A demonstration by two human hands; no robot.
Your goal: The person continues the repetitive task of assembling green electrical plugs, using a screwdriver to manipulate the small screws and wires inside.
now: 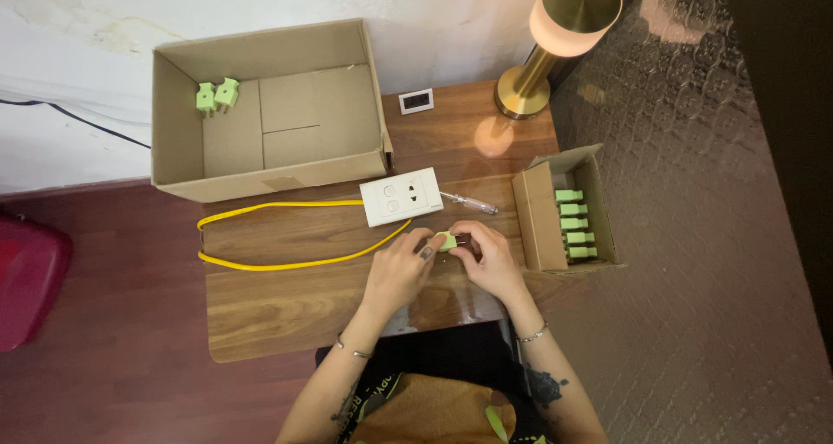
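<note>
Both my hands meet over the middle of the wooden table [278, 309]. My left hand [401, 269] and my right hand [495, 260] together pinch a small light-green plug [447, 241] between the fingertips. Just above them lies a white socket block [401, 197] with a yellow cable [260, 262] looping off to the left. A small screwdriver with a clear handle [468, 203] rests to the right of the socket block.
A large open cardboard box [178, 118] at the back left holds two green plugs [217, 95]. A small open carton [538, 223] at the right holds several green plugs. A brass lamp [555, 40] and a small white socket plate [416, 101] stand at the back.
</note>
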